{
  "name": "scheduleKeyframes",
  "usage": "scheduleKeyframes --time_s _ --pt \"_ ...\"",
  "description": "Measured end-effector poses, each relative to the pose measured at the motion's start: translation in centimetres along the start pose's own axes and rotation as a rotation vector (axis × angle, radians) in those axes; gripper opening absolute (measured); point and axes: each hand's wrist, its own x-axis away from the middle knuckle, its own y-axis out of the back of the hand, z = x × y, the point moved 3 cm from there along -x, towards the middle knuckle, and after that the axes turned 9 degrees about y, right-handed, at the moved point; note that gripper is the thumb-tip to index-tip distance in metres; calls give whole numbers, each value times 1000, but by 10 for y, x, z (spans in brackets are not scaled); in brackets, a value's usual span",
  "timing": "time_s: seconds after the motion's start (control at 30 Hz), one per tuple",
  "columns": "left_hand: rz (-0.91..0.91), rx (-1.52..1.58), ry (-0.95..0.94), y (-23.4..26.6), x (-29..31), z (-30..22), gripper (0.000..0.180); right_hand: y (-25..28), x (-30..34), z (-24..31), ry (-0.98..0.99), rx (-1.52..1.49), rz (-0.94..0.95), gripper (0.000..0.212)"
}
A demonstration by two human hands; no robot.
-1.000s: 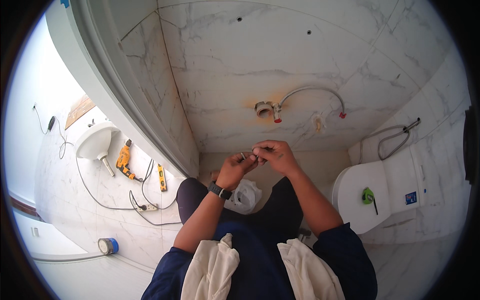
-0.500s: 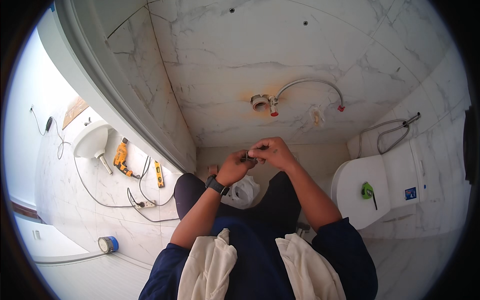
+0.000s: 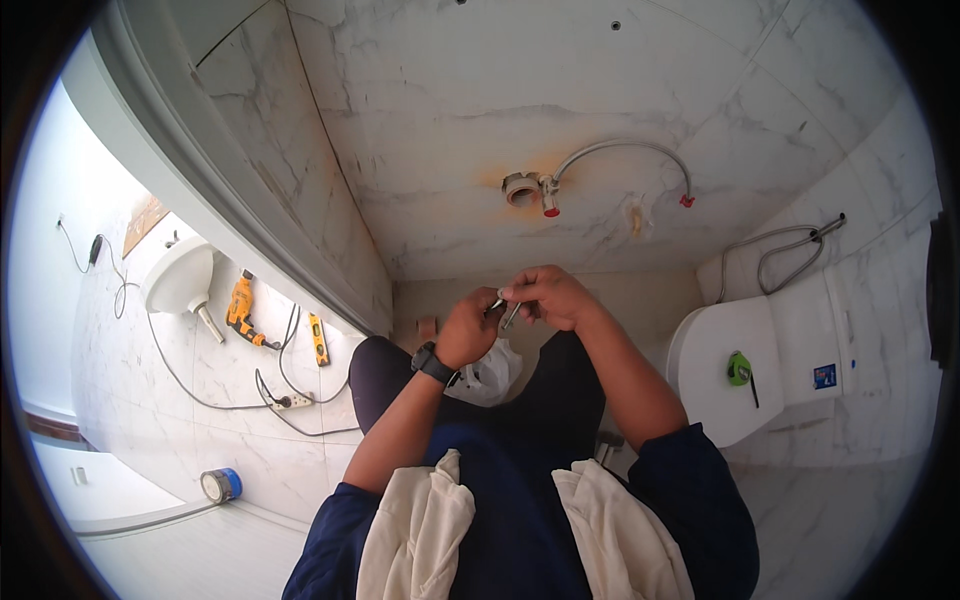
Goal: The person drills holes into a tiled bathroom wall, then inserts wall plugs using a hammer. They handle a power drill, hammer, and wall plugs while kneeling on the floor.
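Left hand (image 3: pixel 468 328) and right hand (image 3: pixel 548 297) meet over lap, fingers curled, both pinching small metal fitting (image 3: pixel 507 313) between fingertips. White plastic bag (image 3: pixel 487 375) just below left hand. Wall pipe stub (image 3: pixel 522 188) above hands, well apart. Toilet (image 3: pixel 722 385) beyond right forearm.

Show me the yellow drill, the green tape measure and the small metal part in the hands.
Yellow drill (image 3: pixel 241 306): head view, on its body.
Green tape measure (image 3: pixel 738 369): head view, case middle.
Small metal part (image 3: pixel 511 317): head view, its shaft.
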Motion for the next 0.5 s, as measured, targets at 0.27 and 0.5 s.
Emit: scheduleKeyframes --time_s 0.27,0.5 --pt "25 -15 60 2 -5 4 19 -2 -3 -4 -15 30 -7 21" --pt "-35 -38 10 5 -7 2 38 -13 3 6 184 205 -64 18"
